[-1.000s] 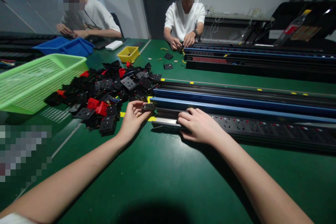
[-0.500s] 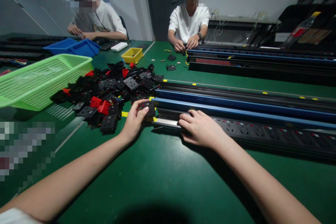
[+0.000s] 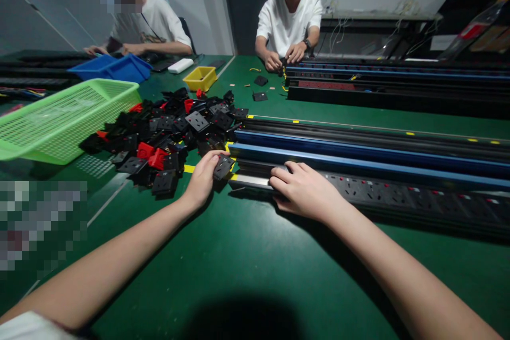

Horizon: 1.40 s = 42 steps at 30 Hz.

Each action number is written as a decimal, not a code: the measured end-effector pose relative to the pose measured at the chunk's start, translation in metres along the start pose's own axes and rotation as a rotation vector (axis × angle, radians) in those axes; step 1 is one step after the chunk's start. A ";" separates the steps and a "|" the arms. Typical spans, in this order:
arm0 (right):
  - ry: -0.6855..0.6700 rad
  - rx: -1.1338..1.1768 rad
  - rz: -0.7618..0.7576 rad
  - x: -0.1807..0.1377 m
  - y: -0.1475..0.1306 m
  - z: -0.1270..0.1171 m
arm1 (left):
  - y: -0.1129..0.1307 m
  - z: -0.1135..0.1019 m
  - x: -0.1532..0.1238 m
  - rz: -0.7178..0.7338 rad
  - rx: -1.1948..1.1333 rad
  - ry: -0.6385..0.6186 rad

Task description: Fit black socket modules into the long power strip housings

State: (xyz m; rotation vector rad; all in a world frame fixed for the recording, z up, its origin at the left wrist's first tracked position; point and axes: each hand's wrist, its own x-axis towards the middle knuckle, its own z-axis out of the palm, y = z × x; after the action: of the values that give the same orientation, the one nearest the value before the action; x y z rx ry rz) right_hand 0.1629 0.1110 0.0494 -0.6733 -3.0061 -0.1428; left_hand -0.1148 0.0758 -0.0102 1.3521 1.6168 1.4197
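My left hand (image 3: 202,179) pinches a black socket module (image 3: 223,168) by its edge. The module is tilted, just off the left end of a long dark metal channel (image 3: 251,180). My right hand (image 3: 305,191) curls over that channel, with its fingers bent into the trough and its thumb at the near side. To the right of this hand, a row of black socket modules (image 3: 392,191) with small red marks sits in the channel. What lies under my right fingers is hidden. A heap of loose black modules (image 3: 197,121), some with red parts, lies beyond my left hand.
Blue-edged rails (image 3: 319,156) lie parallel behind the channel. A green basket (image 3: 67,117), a blue bin (image 3: 109,68) and a yellow tray (image 3: 200,78) stand at the left and back. Two people sit across the green table (image 3: 239,255); more rails (image 3: 378,90) lie at the far right.
My left hand has turned the socket module, which now tilts more and sits slightly lower by the channel's end. My right hand stays on the channel. The view has shifted a little.
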 end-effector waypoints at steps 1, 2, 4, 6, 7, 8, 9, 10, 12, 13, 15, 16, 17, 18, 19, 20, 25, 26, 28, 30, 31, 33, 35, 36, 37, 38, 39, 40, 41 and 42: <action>0.003 0.000 -0.001 0.000 0.000 0.000 | 0.000 0.000 0.000 -0.005 0.000 -0.007; 0.006 -0.002 -0.002 0.000 0.000 0.001 | 0.001 0.000 0.000 -0.011 0.002 -0.012; 0.014 -0.010 -0.003 0.000 0.000 0.001 | 0.003 0.002 -0.001 -0.023 0.001 -0.015; 0.019 -0.018 -0.007 0.000 0.000 0.001 | 0.006 0.004 -0.003 -0.039 -0.017 0.002; 0.021 -0.023 -0.008 0.000 0.000 0.001 | 0.007 0.006 -0.005 -0.052 -0.027 0.015; 0.023 -0.028 -0.009 0.000 -0.001 0.001 | 0.008 0.007 -0.006 -0.066 -0.036 0.025; 0.024 -0.032 -0.010 0.000 -0.001 0.001 | 0.008 0.009 -0.008 -0.079 -0.043 0.032; 0.025 -0.037 -0.011 0.000 -0.001 0.001 | 0.008 0.010 -0.010 -0.091 -0.050 0.031; 0.029 -0.047 -0.012 0.000 -0.001 0.001 | 0.007 0.013 -0.011 -0.109 -0.067 0.025; 0.032 -0.052 -0.013 -0.001 -0.001 0.002 | 0.007 0.015 -0.012 -0.117 -0.077 0.027; 0.037 -0.063 -0.019 -0.001 -0.001 0.003 | 0.005 0.017 -0.012 -0.139 -0.092 0.047; 0.040 -0.069 -0.025 -0.001 -0.001 0.003 | 0.005 0.019 -0.012 -0.149 -0.092 0.063; 0.042 -0.074 -0.031 -0.001 -0.001 0.004 | 0.006 0.020 -0.013 -0.154 -0.086 0.084; 0.044 -0.080 -0.036 -0.001 -0.001 0.004 | 0.006 0.022 -0.014 -0.151 -0.070 0.106; 0.046 -0.085 -0.038 -0.002 0.000 0.005 | 0.008 0.024 -0.015 -0.137 -0.045 0.125; 0.046 -0.089 -0.039 -0.002 0.000 0.005 | 0.009 0.025 -0.017 -0.115 -0.012 0.140; 0.031 -0.072 -0.028 0.000 -0.001 0.004 | 0.016 0.029 -0.026 -0.018 0.117 0.042; 0.027 -0.057 -0.025 0.000 -0.001 0.003 | 0.017 0.029 -0.027 -0.006 0.138 0.020; 0.027 -0.002 -0.020 0.000 0.001 0.000 | 0.016 0.029 -0.028 0.014 0.192 -0.002; 0.044 0.089 -0.018 -0.001 0.003 -0.003 | 0.015 0.027 -0.028 0.031 0.247 -0.027; 0.060 0.142 -0.014 -0.001 0.004 -0.004 | 0.015 0.027 -0.028 0.037 0.264 -0.052; 0.107 0.240 0.008 -0.002 0.007 -0.006 | 0.014 0.026 -0.029 0.052 0.282 -0.092; 0.140 0.296 0.044 -0.002 0.008 -0.007 | 0.012 0.025 -0.028 0.058 0.284 -0.110; 0.142 0.301 0.057 -0.002 0.008 -0.006 | 0.011 0.025 -0.028 0.056 0.279 -0.111; 0.134 0.292 0.067 -0.001 0.008 -0.006 | 0.010 0.024 -0.027 0.056 0.275 -0.114; 0.117 0.275 0.072 -0.001 0.008 -0.006 | 0.009 0.024 -0.027 0.060 0.273 -0.118; 0.097 0.256 0.074 0.000 0.008 -0.006 | 0.008 0.024 -0.026 0.067 0.274 -0.122; 0.079 0.240 0.076 0.002 0.008 -0.006 | 0.007 0.024 -0.026 0.077 0.281 -0.125; 0.065 0.233 0.082 0.003 0.009 -0.006 | 0.006 0.024 -0.025 0.085 0.291 -0.127; 0.058 0.236 0.092 0.004 0.009 -0.007 | 0.006 0.024 -0.024 0.089 0.302 -0.128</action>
State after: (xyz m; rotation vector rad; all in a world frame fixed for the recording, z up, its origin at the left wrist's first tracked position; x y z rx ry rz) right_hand 0.1631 0.1203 0.0573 -0.7640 -2.8657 0.1907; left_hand -0.0841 0.0608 -0.0155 1.6684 1.7546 1.1430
